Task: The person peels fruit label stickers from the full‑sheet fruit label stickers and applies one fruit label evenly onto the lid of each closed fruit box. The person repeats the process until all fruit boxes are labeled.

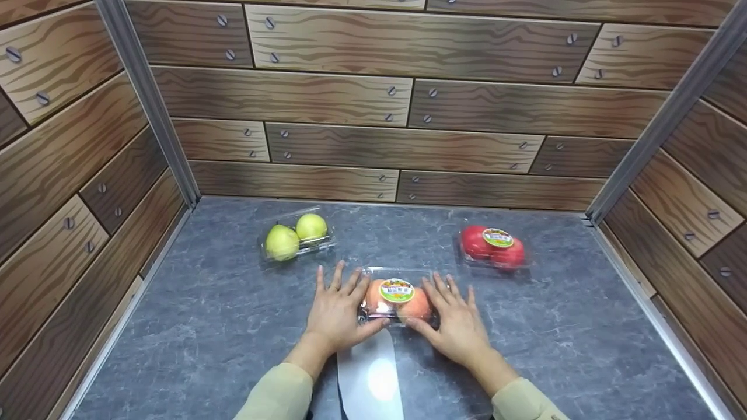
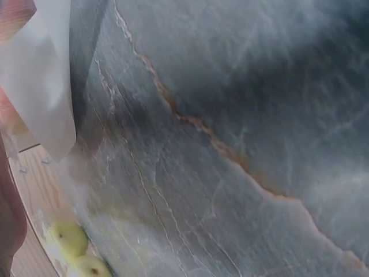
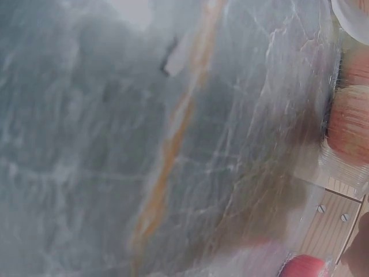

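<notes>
A clear plastic clamshell box (image 1: 402,273) with two orange-pink fruits (image 1: 414,307) and a round green-edged label (image 1: 397,290) lies in the middle of the head view. My left hand (image 1: 334,318) is at its left end, fingers spread and fairly straight, thumb along the near edge. On the opposite end, my right hand (image 1: 458,332) mirrors this, its thumb at the near corner. Below the box, a white flat strip with a rounded end (image 1: 367,370) reaches toward me between the forearms. The right wrist view catches the boxed fruit (image 3: 350,124) at its edge.
Two yellow-green pears in a clear box (image 1: 282,242) sit back left. Back right is a similar labelled box with red fruits (image 1: 477,242). Wood-patterned walls (image 1: 332,99) enclose the grey marbled table (image 1: 583,350) at the back and both sides.
</notes>
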Tool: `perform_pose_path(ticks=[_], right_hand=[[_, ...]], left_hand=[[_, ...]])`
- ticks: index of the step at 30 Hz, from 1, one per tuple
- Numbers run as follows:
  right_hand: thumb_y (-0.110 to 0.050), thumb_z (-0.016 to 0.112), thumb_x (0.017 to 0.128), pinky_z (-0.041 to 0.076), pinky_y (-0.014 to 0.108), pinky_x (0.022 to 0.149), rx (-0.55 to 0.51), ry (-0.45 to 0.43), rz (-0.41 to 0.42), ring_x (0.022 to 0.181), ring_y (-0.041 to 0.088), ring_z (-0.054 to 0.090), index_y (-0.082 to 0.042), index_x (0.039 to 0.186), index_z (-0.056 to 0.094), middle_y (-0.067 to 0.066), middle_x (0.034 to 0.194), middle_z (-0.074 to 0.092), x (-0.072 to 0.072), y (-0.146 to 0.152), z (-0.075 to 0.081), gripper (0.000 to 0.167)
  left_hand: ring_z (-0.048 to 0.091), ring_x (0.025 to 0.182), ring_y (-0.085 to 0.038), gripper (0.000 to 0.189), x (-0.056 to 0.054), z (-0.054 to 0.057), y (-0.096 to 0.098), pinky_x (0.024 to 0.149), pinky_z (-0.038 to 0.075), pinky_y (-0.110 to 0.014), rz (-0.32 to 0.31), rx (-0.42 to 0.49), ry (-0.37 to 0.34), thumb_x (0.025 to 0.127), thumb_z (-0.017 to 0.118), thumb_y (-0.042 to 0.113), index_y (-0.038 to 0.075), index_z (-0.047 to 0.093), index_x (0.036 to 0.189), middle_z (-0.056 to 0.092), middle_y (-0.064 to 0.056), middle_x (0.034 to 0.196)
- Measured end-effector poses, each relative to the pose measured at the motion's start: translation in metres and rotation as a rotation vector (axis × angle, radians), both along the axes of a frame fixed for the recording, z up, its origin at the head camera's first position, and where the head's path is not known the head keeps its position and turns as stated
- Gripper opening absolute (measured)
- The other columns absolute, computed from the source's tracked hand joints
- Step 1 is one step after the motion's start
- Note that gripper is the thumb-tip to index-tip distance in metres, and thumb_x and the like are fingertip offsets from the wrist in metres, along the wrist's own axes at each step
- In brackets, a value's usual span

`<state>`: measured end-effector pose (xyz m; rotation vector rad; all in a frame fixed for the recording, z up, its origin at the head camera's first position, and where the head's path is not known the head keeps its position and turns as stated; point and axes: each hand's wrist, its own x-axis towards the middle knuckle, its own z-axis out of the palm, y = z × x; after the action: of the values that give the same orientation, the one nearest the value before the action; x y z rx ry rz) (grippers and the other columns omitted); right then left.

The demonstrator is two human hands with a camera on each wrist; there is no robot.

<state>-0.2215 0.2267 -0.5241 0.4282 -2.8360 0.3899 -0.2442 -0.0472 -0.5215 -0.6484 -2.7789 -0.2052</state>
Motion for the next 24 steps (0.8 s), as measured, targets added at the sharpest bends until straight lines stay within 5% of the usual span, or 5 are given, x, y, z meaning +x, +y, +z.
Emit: perform_pose_path(ticks=[24], right_hand=[[-0.064,0.054,0.103,0.011,0.071,0.124,-0.009,0.008,-0.011,0.157,0.044,0.026,-0.006,0.165,0.036,0.016,0.170,0.035,-0.020,0.005,-0.002,0.087]], left_hand=[[0.019,0.158,-0.047,0.097,-0.021,0.010,0.011,0.122,0.003,-0.075,0.076,-0.039,-0.075,0.092,0.035,0.090,0.025,0.044,0.164,0.039,-0.014,0.168]])
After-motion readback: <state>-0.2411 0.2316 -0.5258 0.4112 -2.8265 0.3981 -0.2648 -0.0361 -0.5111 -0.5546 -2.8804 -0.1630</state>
